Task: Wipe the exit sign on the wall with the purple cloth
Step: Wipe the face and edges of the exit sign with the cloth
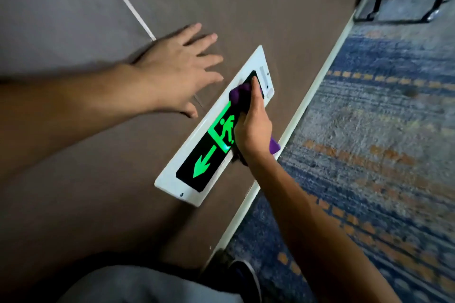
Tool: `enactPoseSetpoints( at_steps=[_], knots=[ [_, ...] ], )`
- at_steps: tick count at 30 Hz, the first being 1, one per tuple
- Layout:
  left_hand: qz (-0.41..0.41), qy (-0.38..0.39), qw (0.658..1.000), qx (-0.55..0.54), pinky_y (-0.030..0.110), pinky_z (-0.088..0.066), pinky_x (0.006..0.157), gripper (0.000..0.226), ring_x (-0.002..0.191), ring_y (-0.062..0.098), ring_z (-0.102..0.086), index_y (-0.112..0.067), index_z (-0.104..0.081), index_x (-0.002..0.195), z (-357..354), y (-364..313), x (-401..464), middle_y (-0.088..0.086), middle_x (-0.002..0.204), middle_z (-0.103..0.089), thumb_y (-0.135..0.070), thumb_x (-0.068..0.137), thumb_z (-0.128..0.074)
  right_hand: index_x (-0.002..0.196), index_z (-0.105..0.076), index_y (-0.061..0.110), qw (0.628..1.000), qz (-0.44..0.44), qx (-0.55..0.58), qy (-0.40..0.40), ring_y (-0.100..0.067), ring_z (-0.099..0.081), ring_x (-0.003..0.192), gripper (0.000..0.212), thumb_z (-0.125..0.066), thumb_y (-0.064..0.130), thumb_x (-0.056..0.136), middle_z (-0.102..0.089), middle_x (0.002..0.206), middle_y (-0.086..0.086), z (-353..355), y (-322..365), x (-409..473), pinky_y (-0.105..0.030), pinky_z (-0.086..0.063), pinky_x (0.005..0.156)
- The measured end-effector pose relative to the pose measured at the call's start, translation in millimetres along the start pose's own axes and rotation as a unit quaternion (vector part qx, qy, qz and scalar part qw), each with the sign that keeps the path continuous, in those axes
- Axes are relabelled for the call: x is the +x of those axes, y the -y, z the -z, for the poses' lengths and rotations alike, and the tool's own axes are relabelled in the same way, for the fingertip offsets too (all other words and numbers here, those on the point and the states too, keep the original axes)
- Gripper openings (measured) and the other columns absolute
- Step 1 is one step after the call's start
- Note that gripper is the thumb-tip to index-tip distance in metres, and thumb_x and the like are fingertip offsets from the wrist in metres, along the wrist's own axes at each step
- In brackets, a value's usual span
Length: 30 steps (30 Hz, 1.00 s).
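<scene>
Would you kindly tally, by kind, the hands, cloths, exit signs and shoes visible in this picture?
Hands: 2, the left hand flat on the wall, the right hand holding the cloth
Purple cloth: 1
Exit sign: 1
Shoe: 1
Total: 5

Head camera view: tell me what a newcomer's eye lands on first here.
The lit exit sign, low on the brown wall just above the skirting, stands out first with its glowing green arrow and running figure on black. Next comes the right hand, gripping the purple cloth against the sign's upper part. The left hand lies spread flat on the wall beside the sign.
</scene>
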<state>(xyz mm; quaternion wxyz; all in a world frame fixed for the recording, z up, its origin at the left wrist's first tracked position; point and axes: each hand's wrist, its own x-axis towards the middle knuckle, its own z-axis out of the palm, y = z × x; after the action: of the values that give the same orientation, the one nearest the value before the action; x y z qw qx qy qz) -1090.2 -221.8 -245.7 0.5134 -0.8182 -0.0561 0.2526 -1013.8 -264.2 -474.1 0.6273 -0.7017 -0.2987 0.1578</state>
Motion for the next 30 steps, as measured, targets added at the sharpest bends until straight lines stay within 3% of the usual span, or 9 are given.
enactPoseSetpoints(
  at_steps=[2, 5, 6, 9, 15, 21, 24, 28, 30],
  knots=[
    [0.018, -0.003, 1.000, -0.004, 0.056, -0.001, 0.125, 0.094, 0.157, 0.034, -0.004, -0.036, -0.030, 0.155, -2, -2, 0, 0.001, 0.168, -0.021, -0.084, 0.077, -0.052, 0.152, -0.026, 0.043, 0.999, 0.014, 0.033, -0.028, -0.025, -0.068, 0.104, 0.077, -0.043, 0.004, 0.088, -0.060, 0.144, 0.001, 8, 12, 23, -0.026, -0.044, 0.076],
    [0.017, 0.004, 1.000, -0.015, 0.056, 0.001, 0.125, 0.092, 0.157, 0.035, -0.002, -0.034, -0.031, 0.155, -2, -5, -1, 0.003, 0.169, -0.018, -0.080, 0.079, -0.054, 0.145, -0.050, 0.019, 0.991, 0.074, 0.064, -0.090, -0.012, -0.051, 0.125, 0.063, -0.054, 0.002, 0.084, -0.049, 0.155, -0.005, 13, 26, 58, 0.006, -0.028, 0.090],
    [0.016, 0.003, 1.000, -0.020, 0.056, 0.000, 0.125, 0.091, 0.157, 0.036, -0.001, -0.034, -0.030, 0.155, -1, -6, -2, 0.003, 0.169, -0.018, -0.078, 0.080, -0.054, 0.145, -0.051, 0.018, 0.990, 0.072, 0.066, -0.102, -0.011, -0.046, 0.133, 0.060, -0.056, 0.004, 0.087, -0.044, 0.159, -0.006, 15, 29, 68, 0.005, -0.023, 0.095],
    [0.031, 0.003, 0.999, -0.039, 0.057, 0.001, 0.125, 0.089, 0.157, 0.036, 0.001, -0.034, -0.028, 0.156, -2, -10, -6, 0.004, 0.169, -0.016, -0.074, 0.082, -0.056, 0.150, -0.049, 0.028, 0.990, 0.045, 0.077, -0.107, -0.006, -0.038, 0.137, 0.059, -0.058, 0.013, 0.094, -0.034, 0.166, -0.002, 19, 27, 91, -0.010, -0.029, 0.099],
    [0.042, -0.001, 0.996, -0.080, 0.056, 0.001, 0.125, 0.087, 0.157, 0.034, -0.001, -0.034, -0.033, 0.155, -3, -13, -8, 0.003, 0.169, -0.019, -0.068, 0.082, -0.064, 0.151, -0.047, 0.035, 0.996, -0.041, 0.059, -0.042, -0.019, -0.053, 0.133, 0.051, -0.046, 0.025, 0.101, -0.049, 0.154, 0.003, 20, -9, 117, -0.021, -0.034, 0.095],
    [0.053, 0.007, 0.994, -0.093, 0.056, 0.004, 0.125, 0.085, 0.157, 0.033, 0.001, -0.037, -0.031, 0.155, 0, -14, -7, 0.002, 0.169, -0.017, -0.070, 0.082, -0.060, 0.154, -0.037, 0.029, 0.983, -0.175, -0.003, 0.056, -0.033, -0.061, 0.121, 0.051, -0.043, 0.031, 0.103, -0.060, 0.140, -0.011, 21, -67, 79, -0.042, -0.049, 0.104],
    [0.059, 0.001, 0.992, -0.115, 0.056, 0.004, 0.124, 0.083, 0.157, 0.033, 0.001, -0.038, -0.031, 0.155, 2, -15, -6, 0.001, 0.169, -0.017, -0.073, 0.084, -0.054, 0.147, -0.044, 0.021, 0.965, -0.229, -0.030, 0.122, -0.035, -0.064, 0.115, 0.049, -0.052, 0.028, 0.099, -0.065, 0.133, -0.015, 12, -95, 41, -0.042, -0.052, 0.100],
    [0.078, -0.017, 0.984, -0.158, 0.054, 0.002, 0.125, 0.081, 0.158, 0.030, -0.003, -0.037, -0.032, 0.155, 3, -18, -5, -0.001, 0.166, -0.027, -0.076, 0.086, -0.044, 0.155, -0.040, 0.015, 0.935, -0.323, -0.011, 0.149, -0.035, -0.061, 0.124, 0.071, -0.070, 0.026, 0.091, -0.060, 0.142, -0.017, 30, -133, -9, -0.037, -0.050, 0.101],
    [0.100, -0.041, 0.975, -0.194, 0.052, 0.000, 0.126, 0.078, 0.157, 0.030, -0.007, -0.034, -0.038, 0.153, 5, -25, -3, 0.001, 0.164, -0.033, -0.074, 0.086, -0.043, 0.148, -0.049, 0.012, 0.923, -0.363, 0.041, 0.121, -0.027, -0.068, 0.106, 0.063, -0.072, 0.025, 0.091, -0.065, 0.132, -0.013, 50, -147, -25, -0.031, -0.054, 0.086]
  ],
)
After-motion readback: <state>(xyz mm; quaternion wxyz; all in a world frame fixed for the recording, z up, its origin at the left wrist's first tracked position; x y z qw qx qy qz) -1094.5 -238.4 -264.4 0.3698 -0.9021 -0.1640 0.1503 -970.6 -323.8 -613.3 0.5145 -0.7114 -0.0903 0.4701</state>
